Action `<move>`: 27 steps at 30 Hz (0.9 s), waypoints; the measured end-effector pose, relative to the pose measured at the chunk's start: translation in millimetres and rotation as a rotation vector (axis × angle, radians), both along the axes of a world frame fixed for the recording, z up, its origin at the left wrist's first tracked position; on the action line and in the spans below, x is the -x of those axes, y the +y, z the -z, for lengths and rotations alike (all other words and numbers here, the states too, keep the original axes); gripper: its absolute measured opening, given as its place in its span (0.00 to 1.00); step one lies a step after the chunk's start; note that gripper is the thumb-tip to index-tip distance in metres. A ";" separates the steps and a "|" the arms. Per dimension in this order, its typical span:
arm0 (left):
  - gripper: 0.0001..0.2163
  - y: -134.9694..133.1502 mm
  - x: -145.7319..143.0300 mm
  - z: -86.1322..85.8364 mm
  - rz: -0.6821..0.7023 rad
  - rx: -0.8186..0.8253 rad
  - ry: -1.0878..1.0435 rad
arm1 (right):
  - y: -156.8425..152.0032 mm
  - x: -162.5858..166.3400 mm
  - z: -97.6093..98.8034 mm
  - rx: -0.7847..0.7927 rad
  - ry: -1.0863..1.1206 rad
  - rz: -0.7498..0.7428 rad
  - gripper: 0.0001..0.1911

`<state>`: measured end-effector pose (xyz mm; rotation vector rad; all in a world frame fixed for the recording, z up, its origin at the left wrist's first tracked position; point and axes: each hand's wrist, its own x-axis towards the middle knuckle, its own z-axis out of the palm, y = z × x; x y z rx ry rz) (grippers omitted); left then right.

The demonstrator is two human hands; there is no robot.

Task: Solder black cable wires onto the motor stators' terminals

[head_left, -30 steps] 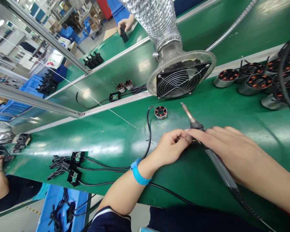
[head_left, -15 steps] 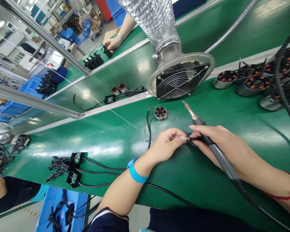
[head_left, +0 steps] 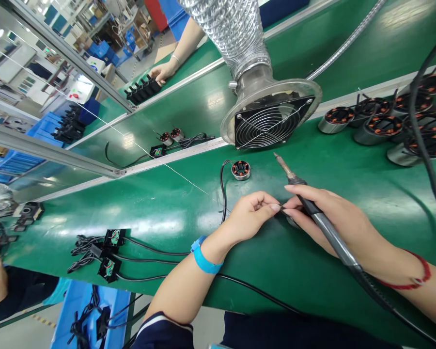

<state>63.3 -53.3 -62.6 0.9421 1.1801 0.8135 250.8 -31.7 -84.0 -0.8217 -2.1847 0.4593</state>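
Observation:
My right hand (head_left: 334, 218) grips a soldering iron (head_left: 325, 231), its bare metal tip pointing up and away from me. The thumb and a finger of that hand also pinch at a thin dark wire (head_left: 282, 207). From the other side my left hand (head_left: 252, 215) closes on the same wire, fingertips almost touching the right ones. Most of the wire is hidden by the fingers. Just beyond my left hand a small motor stator (head_left: 241, 170) with copper windings lies on the bench, a black cable (head_left: 223, 194) running from it towards my left wrist.
A fume extractor (head_left: 271, 121) hangs over the green bench (head_left: 160, 203). Several larger stators (head_left: 378, 127) stand back right. On the left lie two black boxes with circuit boards (head_left: 109, 267) and cables. A blue bin (head_left: 121, 310) is below. Co-workers' hands (head_left: 163, 71) work beyond the rail and far left.
My fingers have shifted slightly on the wire, and yellow visible between them before no longer shows. Across the rail, the co-worker's hand has moved a black part against the row.

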 end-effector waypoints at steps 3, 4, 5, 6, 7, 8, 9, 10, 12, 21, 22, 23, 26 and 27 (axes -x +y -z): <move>0.06 0.8 -1.2 -5.9 -0.017 0.039 0.014 | 1.6 -2.6 0.9 -0.028 0.002 -0.013 0.17; 0.06 0.8 -1.4 -7.1 -0.018 0.053 0.014 | 2.0 -3.6 0.9 -0.032 0.001 -0.016 0.16; 0.06 0.9 -1.6 -7.7 -0.017 0.064 0.014 | 2.2 -4.3 0.8 -0.035 -0.001 -0.015 0.16; 0.06 0.9 -1.5 -7.6 -0.015 0.070 0.015 | 2.3 -4.5 0.7 -0.037 0.001 -0.008 0.15; 0.06 1.0 -1.3 -7.0 -0.014 0.071 0.017 | 2.2 -4.3 0.5 -0.041 0.005 -0.002 0.15; 0.06 1.2 -0.8 -5.7 -0.012 0.065 0.020 | 1.9 -3.4 0.2 -0.045 0.009 0.001 0.15; 0.06 1.4 -0.1 -4.2 -0.008 0.053 0.023 | 1.6 -2.2 -0.1 -0.049 0.012 0.001 0.15; 0.07 1.8 0.8 -2.4 -0.002 0.038 0.022 | 1.2 -0.6 -0.4 -0.054 0.016 -0.003 0.14; 0.09 2.6 3.0 0.5 0.011 0.003 0.014 | 0.5 2.7 -0.8 -0.066 0.021 -0.020 0.13; 0.11 0.8 5.7 -3.6 0.005 0.035 0.007 | -8.6 7.7 -1.4 -0.173 -0.023 0.032 0.11; 0.11 0.6 5.0 -3.7 -0.010 0.047 0.005 | -10.1 9.1 -1.6 -0.200 -0.053 0.038 0.10; 0.10 0.5 4.5 -3.8 -0.023 0.054 0.001 | -11.4 10.5 -1.8 -0.218 -0.079 0.043 0.10; 0.08 0.9 3.9 -5.8 -0.034 0.070 -0.005 | -12.2 13.4 -1.6 -0.208 -0.087 0.036 0.11; 0.08 1.0 3.9 -7.3 -0.028 0.076 0.002 | -11.5 13.4 -1.1 -0.197 -0.069 0.033 0.11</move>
